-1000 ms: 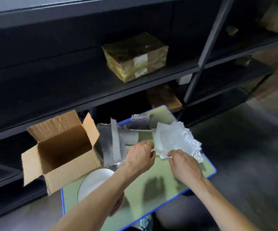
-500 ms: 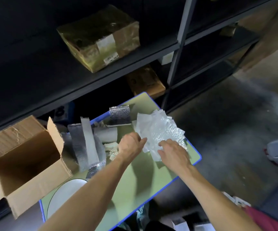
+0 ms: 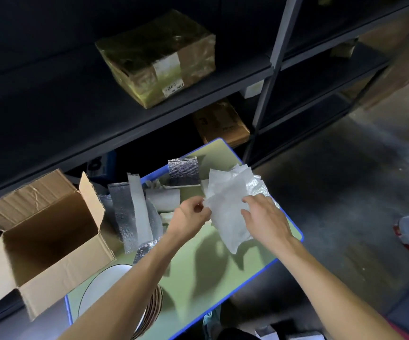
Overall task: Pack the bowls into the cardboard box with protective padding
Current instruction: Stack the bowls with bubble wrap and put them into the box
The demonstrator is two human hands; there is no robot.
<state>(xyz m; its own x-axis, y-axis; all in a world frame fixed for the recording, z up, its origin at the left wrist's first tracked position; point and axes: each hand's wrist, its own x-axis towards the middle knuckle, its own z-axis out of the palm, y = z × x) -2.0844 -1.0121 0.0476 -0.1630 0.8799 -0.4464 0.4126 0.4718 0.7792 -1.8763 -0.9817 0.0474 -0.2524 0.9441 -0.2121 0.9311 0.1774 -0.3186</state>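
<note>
Both hands clamped one white bubble-wrap sheet (image 3: 225, 217), well right of the open brown cardboard box (image 3: 39, 241): your left hand (image 3: 193, 214) pinched its edge, your right hand (image 3: 264, 217) curled over it. You had just lifted it; the stacked white bowls (image 3: 95, 295) beside that box waited unwrapped.

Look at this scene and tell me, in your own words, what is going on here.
A person is at a green table, holding a white padding sheet between both hands: the left hand pinches one edge, the right hand grips the other side. The open cardboard box sits to the left with nothing visible inside. The stacked bowls wait at the near edge, not yet packed.
</note>
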